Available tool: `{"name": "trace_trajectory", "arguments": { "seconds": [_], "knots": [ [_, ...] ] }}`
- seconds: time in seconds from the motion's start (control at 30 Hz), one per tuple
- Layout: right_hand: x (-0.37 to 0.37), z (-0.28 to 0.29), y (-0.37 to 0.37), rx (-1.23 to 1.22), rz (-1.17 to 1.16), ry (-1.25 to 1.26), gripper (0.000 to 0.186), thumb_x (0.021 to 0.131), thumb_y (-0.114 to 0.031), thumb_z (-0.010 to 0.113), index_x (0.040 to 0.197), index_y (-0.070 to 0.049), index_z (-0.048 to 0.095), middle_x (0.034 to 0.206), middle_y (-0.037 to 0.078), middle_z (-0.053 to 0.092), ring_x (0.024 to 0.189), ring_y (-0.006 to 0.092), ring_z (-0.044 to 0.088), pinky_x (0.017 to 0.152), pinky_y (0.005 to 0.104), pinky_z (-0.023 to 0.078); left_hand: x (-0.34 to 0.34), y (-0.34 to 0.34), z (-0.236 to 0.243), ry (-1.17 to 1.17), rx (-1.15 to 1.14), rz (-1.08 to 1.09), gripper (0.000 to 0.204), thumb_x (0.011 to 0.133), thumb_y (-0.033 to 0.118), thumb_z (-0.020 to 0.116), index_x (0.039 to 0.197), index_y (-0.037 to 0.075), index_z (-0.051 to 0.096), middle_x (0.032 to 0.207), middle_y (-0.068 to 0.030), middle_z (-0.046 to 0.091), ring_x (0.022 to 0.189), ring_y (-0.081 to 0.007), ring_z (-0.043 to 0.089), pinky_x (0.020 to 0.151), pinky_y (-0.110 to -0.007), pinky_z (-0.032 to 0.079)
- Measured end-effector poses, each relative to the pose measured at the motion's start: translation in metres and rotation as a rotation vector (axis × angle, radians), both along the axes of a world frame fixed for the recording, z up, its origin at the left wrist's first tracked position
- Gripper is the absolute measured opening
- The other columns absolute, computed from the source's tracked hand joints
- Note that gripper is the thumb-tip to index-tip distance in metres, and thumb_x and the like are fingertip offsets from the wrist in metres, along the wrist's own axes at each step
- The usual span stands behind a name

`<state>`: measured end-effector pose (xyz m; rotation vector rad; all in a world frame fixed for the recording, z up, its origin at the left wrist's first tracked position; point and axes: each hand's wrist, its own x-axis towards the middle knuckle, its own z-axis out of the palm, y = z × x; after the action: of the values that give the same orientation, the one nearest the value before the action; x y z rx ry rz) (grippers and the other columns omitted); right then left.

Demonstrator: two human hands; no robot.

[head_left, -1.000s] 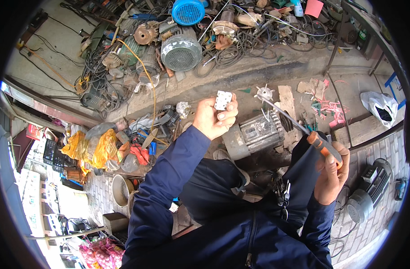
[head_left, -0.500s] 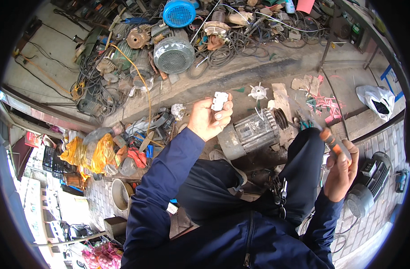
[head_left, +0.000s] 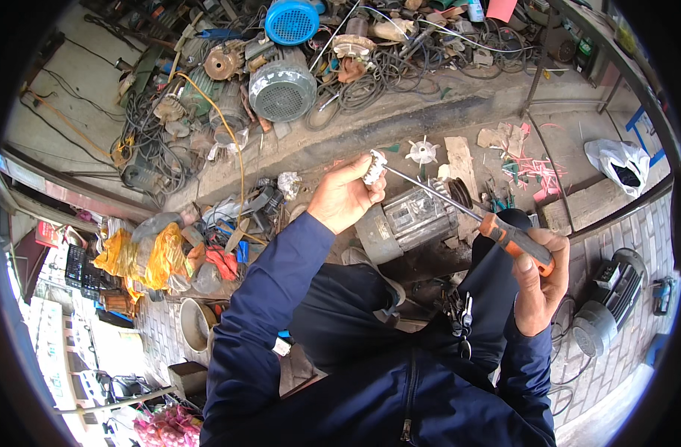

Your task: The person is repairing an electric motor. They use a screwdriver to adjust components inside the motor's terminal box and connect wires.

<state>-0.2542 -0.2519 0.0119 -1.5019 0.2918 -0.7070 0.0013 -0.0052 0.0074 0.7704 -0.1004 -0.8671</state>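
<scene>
Above motor (head_left: pixel 411 220): left hand (head_left: pixel 344 197) pinching white part (head_left: pixel 374 167), screwdriver (head_left: pixel 459 208) tip touching.

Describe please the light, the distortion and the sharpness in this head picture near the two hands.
Head view: even daylight, with soft shadows only and no strong glare. The fisheye bends the kerb and bricks toward a black round rim. The left hand with its small white part and the right hand holding the orange-handled screwdriver are sharp, and so is the grey motor below them.
</scene>
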Motion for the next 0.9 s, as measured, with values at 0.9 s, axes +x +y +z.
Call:
{"name": "trace_trajectory", "arguments": {
  "seconds": [0.9],
  "knots": [
    [0.0052,0.0013,0.002,0.038,0.018,-0.031,0.039,0.099,-0.024,0.074,0.123,0.0,0.056,0.095,-0.001,0.06,0.078,0.0036,0.047,0.073,0.0185,0.038,-0.0024,-0.0047,-0.0021,-0.109,0.069,0.067,0.017,0.107,0.017,0.059,0.112,0.001,0.065,0.091,-0.0062,0.062,0.082,-0.0196,0.063,0.073,-0.033,0.053]
  ]
}}
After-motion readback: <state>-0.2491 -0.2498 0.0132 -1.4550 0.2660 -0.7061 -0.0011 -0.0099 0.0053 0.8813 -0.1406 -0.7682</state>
